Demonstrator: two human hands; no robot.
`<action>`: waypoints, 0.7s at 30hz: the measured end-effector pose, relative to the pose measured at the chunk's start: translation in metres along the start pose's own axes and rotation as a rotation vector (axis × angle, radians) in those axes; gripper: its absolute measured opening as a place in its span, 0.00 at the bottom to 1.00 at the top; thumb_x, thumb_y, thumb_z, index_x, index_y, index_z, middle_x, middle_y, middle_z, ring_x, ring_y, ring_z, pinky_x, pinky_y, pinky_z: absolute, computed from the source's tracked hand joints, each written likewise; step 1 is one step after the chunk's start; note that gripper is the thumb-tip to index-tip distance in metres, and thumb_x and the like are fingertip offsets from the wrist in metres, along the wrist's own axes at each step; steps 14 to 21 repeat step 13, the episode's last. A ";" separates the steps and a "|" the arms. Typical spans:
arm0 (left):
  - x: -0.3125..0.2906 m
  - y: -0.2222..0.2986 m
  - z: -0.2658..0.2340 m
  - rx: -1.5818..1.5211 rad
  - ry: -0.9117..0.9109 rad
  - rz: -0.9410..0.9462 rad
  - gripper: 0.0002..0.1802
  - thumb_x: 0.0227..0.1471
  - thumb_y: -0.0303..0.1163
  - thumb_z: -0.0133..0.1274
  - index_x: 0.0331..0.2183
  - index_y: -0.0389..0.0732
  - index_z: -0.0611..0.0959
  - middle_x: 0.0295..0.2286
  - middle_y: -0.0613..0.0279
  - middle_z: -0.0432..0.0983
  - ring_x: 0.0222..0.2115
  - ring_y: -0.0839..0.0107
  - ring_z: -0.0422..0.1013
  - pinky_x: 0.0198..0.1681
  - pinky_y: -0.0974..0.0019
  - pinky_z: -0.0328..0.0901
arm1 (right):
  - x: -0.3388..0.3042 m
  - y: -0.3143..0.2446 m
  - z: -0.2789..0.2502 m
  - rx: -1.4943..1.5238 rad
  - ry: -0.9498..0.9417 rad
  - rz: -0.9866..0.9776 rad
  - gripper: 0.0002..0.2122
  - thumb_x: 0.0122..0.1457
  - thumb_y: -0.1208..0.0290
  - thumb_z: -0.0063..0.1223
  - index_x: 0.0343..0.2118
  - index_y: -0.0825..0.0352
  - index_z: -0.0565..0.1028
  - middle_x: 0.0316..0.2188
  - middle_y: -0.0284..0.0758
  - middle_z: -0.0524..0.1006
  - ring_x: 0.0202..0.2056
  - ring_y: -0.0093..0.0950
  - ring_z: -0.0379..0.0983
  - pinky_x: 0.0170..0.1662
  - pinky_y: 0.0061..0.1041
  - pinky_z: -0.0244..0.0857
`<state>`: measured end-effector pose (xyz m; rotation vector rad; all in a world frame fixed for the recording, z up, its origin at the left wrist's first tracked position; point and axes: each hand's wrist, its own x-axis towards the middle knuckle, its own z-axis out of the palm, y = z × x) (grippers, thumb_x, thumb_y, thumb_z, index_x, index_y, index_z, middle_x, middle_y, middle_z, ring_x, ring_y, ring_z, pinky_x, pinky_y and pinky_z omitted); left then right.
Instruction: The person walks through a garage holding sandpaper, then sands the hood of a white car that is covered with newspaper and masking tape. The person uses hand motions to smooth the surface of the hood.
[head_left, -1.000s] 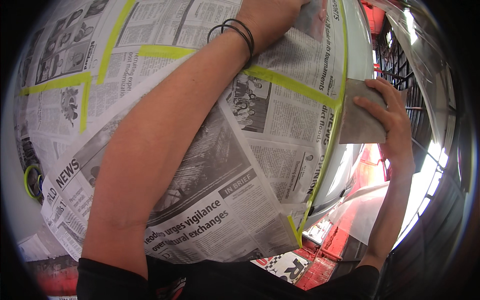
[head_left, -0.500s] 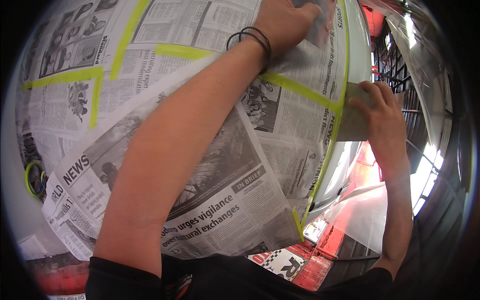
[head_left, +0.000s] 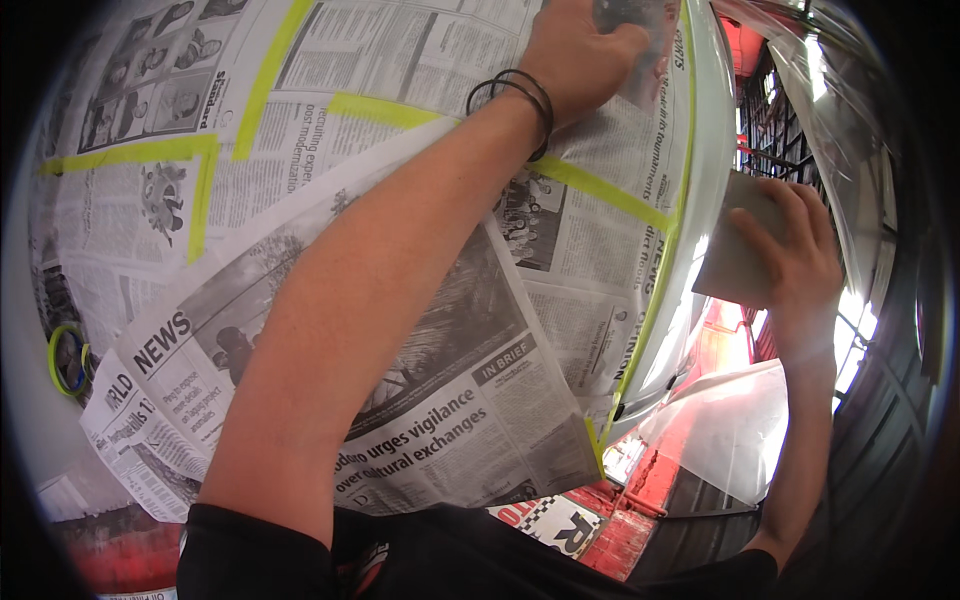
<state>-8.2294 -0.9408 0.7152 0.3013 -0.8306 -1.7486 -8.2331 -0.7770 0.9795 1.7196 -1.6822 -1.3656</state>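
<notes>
A curved white panel (head_left: 712,130) is masked over with newspaper sheets (head_left: 350,45) held by yellow-green tape (head_left: 600,190). At the top, my left hand (head_left: 580,60) lies on the newspaper, thumb stretched out; its other fingers are mostly out of sight. Two dark bands (head_left: 540,105) circle that wrist. To the right, my right hand (head_left: 805,250) grips a flat grey-green pad (head_left: 735,240), fingers spread over its face. The pad is apart from the panel's uncovered right edge. Beneath my left forearm, one loose-looking newspaper sheet (head_left: 430,420) hangs toward my body.
Rolls of tape (head_left: 68,358) are at the far left, beside the newspaper. Clear plastic sheeting (head_left: 735,420) hangs at the lower right, with more at the upper right. A red structure (head_left: 625,530) and a checkered sign (head_left: 575,525) show below.
My right hand has drawn the pad rightward, away from the taped edge, leaving a gap to the panel. My left hand stays on the newspaper; the view has shifted slightly.
</notes>
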 end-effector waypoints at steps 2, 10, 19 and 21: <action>-0.003 0.006 0.002 -0.081 -0.009 -0.030 0.21 0.57 0.31 0.57 0.49 0.28 0.80 0.41 0.45 0.83 0.42 0.56 0.79 0.48 0.57 0.71 | -0.018 0.003 -0.013 -0.036 0.065 0.047 0.18 0.52 0.73 0.57 0.46 0.53 0.84 0.57 0.31 0.74 0.61 0.37 0.69 0.61 0.37 0.68; -0.016 0.014 0.000 -0.026 -0.039 -0.187 0.26 0.59 0.31 0.59 0.57 0.36 0.74 0.48 0.53 0.81 0.48 0.63 0.79 0.52 0.56 0.76 | -0.124 -0.013 -0.003 0.203 0.181 0.375 0.22 0.59 0.73 0.56 0.58 0.52 0.80 0.60 0.40 0.72 0.63 0.43 0.67 0.66 0.42 0.59; -0.050 0.024 0.003 -0.400 -0.062 -0.287 0.40 0.53 0.33 0.63 0.65 0.40 0.68 0.56 0.51 0.75 0.56 0.55 0.73 0.62 0.61 0.64 | -0.177 -0.037 0.049 0.809 0.306 0.420 0.31 0.51 0.67 0.67 0.62 0.59 0.77 0.67 0.43 0.65 0.68 0.44 0.61 0.72 0.44 0.49; -0.050 0.024 0.003 -0.400 -0.062 -0.287 0.40 0.53 0.33 0.63 0.65 0.40 0.68 0.56 0.51 0.75 0.56 0.55 0.73 0.62 0.61 0.64 | -0.177 -0.037 0.049 0.809 0.306 0.420 0.31 0.51 0.67 0.67 0.62 0.59 0.77 0.67 0.43 0.65 0.68 0.44 0.61 0.72 0.44 0.49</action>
